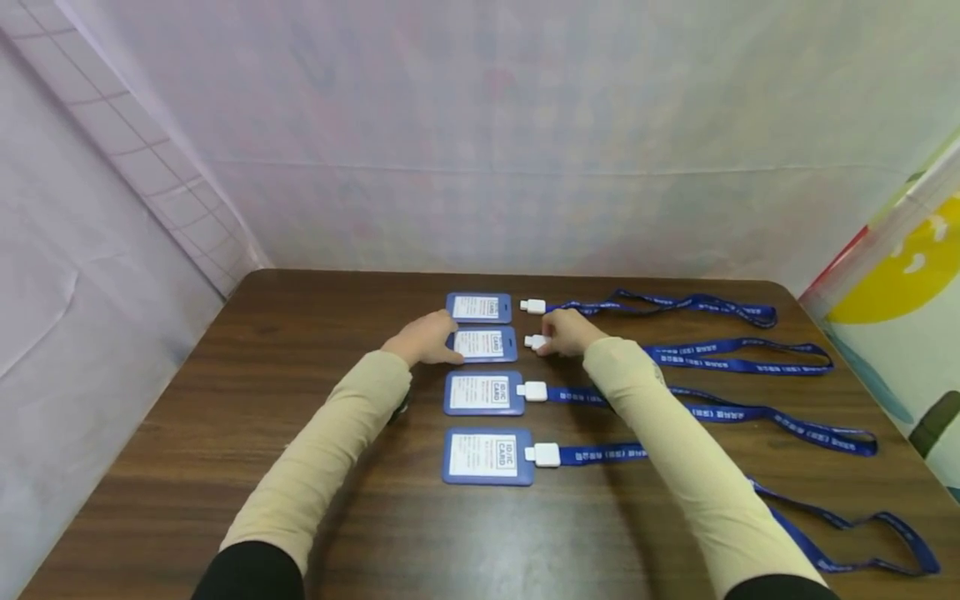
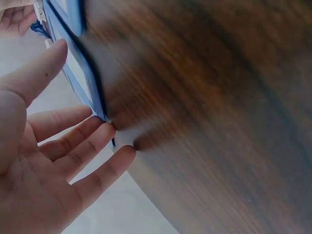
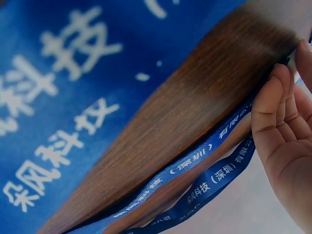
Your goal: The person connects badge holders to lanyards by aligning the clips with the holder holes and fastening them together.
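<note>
In the head view my left hand [image 1: 429, 337] is at the left end of the second blue card holder [image 1: 483, 343] from the back, which lies flat. Its fingers are fairly straight in the left wrist view, with fingertips [image 2: 109, 127] at the holder's edge and the thumb apart from them. My right hand [image 1: 572, 332] pinches the white plastic clip [image 1: 534, 342] of a blue lanyard [image 1: 738, 356]. A small gap separates this clip from the card holder. In the right wrist view, fingers [image 3: 270, 97] hide most of the clip.
At the back, another card holder [image 1: 477, 307] lies apart from its lanyard clip [image 1: 533, 307]. Two nearer card holders, the third [image 1: 483, 393] and the front one [image 1: 487, 456], touch their lanyards' clips. The brown table [image 1: 225, 400] meets a pale curtain [image 1: 525, 167] behind.
</note>
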`<act>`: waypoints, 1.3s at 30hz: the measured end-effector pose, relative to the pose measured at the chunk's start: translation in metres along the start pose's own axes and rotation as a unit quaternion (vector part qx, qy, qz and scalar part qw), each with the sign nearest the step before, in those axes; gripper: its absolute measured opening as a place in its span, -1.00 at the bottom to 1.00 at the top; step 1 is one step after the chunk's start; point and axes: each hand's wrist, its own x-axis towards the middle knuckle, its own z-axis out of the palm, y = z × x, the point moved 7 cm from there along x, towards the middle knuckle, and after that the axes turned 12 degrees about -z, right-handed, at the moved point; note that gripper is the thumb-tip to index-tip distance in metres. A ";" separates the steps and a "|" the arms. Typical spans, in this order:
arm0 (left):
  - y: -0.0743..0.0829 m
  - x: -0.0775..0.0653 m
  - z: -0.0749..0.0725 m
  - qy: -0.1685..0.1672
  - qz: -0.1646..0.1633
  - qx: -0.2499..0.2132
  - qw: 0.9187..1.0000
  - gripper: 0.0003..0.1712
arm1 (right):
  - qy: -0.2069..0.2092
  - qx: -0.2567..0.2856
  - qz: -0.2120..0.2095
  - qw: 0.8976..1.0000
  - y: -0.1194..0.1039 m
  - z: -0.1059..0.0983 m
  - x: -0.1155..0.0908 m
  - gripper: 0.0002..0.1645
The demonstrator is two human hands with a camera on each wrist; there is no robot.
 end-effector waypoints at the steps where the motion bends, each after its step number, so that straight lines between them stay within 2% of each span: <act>1: 0.000 0.000 0.000 0.003 -0.002 0.005 1.000 -0.45 | 0.000 -0.001 0.000 1.000 -0.001 0.000 0.000 -0.69; 13: 0.000 0.001 0.001 0.009 -0.012 -0.011 1.000 -0.42 | 0.004 0.002 -0.011 1.000 -0.004 -0.002 -0.004 -0.70; 21: 0.003 0.005 -0.002 0.026 0.003 -0.010 1.000 -0.67 | 0.010 -0.035 -0.038 0.999 -0.013 -0.004 -0.005 -0.72; 25: 0.006 0.006 -0.003 0.031 0.014 -0.009 0.999 -0.66 | 0.007 -0.051 -0.042 0.998 -0.013 -0.004 -0.004 -0.73; 39: 0.002 0.008 -0.001 0.023 0.007 -0.030 0.999 -0.68 | 0.011 -0.063 -0.066 0.996 -0.010 0.000 0.002 -0.71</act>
